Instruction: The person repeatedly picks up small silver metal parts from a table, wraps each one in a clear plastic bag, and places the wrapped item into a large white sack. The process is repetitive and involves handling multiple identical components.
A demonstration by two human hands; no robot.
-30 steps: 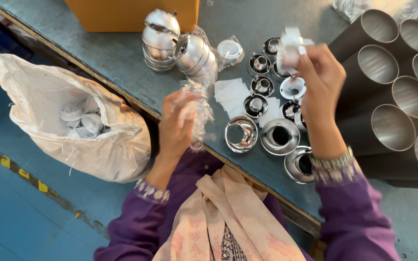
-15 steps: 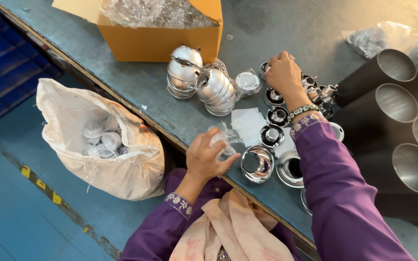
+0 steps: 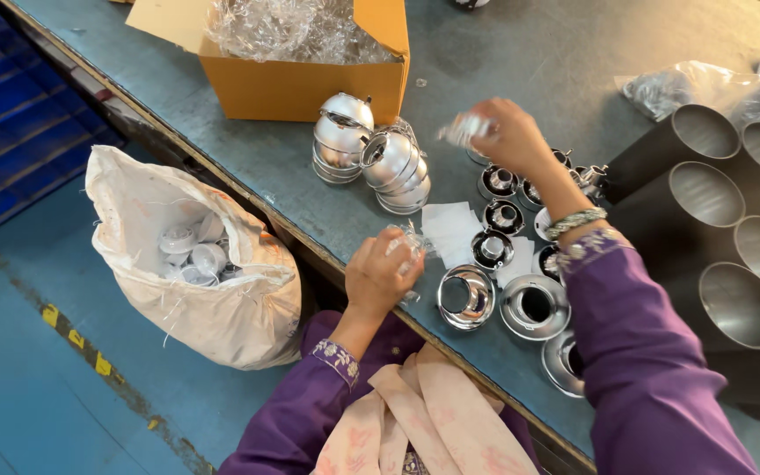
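Plastic wrapper is crumpled in the left hand, at the near edge of the surface, directly above the white sack on the floor at 9 o'clock from that hand. Fingers curled shut around the film, wrist bent down over the edge; handy spot for dropping scrap, my read.

Right hand is stretched out toward 12 o'clock, arm nearly straight, purple sleeve and bangle showing. It pinches a small clear-wrapped part between fingertips, held up off the surface; motion-blurred, so can't tell what's inside.

Layout around the hands:
- Small chrome rings clustered under the right forearm, open side up.
- Bigger chrome cups at 3 o'clock of the left hand, near the edge.
- Two stacks of chrome domes, nested, one upright, one leaning, at 12 o'clock of the left hand.
- Cardboard box of clear film beyond them.
- Dark metal tubes lying stacked at far 3 o'clock, mouths facing in.
- White paper slips just beside the left hand.
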